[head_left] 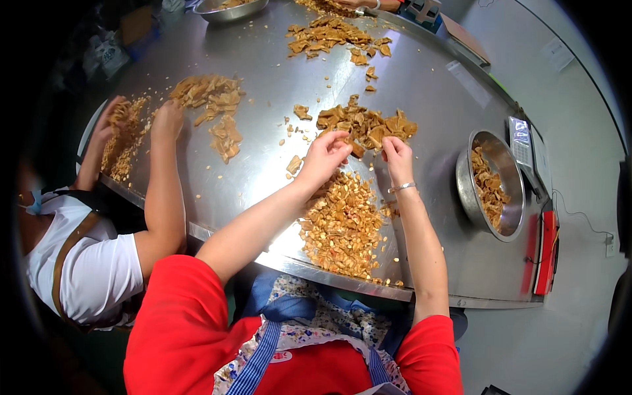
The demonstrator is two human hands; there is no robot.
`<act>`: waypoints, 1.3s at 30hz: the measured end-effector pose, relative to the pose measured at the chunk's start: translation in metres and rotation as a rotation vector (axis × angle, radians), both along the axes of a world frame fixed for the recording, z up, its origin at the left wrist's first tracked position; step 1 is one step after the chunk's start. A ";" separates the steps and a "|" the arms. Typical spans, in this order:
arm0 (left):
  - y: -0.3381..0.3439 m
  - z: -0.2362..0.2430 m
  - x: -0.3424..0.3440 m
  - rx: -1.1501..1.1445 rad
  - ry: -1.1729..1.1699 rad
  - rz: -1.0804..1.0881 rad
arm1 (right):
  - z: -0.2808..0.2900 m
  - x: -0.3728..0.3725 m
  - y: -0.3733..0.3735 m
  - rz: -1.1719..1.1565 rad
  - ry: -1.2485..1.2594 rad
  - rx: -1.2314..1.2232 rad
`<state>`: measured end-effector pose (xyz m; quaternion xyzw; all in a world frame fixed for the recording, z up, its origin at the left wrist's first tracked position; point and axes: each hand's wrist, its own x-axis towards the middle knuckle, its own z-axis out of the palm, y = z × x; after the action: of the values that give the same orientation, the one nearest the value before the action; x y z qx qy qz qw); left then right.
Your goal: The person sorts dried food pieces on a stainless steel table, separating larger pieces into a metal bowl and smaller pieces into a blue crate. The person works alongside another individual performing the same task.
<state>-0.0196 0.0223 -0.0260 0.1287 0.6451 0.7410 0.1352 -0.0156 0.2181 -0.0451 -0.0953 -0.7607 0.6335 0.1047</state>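
Note:
Over the pile of brown dried pieces, my left hand has its fingers curled beside a brown piece; whether it grips that piece is unclear. My right hand, wearing a metal band at the wrist, pinches at a small brown piece at the pile's front edge; the piece is mostly hidden by fingertips. Below my hands lies a spread heap of small pale golden bits, partly under my left forearm. A few loose brown flakes sit left of my left hand.
A co-worker handles bits at left beside larger flakes. A steel bowl of pieces stands right, beside an electronic scale and red object. Another person's arm, another bowl and pile are at the steel table's far side.

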 end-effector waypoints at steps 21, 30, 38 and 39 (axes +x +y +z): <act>-0.008 0.008 0.003 0.191 -0.346 0.063 | 0.041 0.079 0.048 0.594 -0.170 0.959; -0.017 -0.005 -0.024 0.322 -0.370 0.187 | 0.042 0.058 0.041 0.468 -0.189 0.901; -0.010 0.003 -0.012 0.006 -0.239 0.100 | 0.034 0.065 0.036 0.497 -0.317 0.879; -0.010 0.002 -0.011 0.006 -0.234 0.127 | 0.035 0.068 0.035 0.472 -0.309 0.911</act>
<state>-0.0310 0.0127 -0.0244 0.0005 0.6296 0.7598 0.1620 0.0520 0.2534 -0.0104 0.0411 -0.9658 0.2243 -0.1232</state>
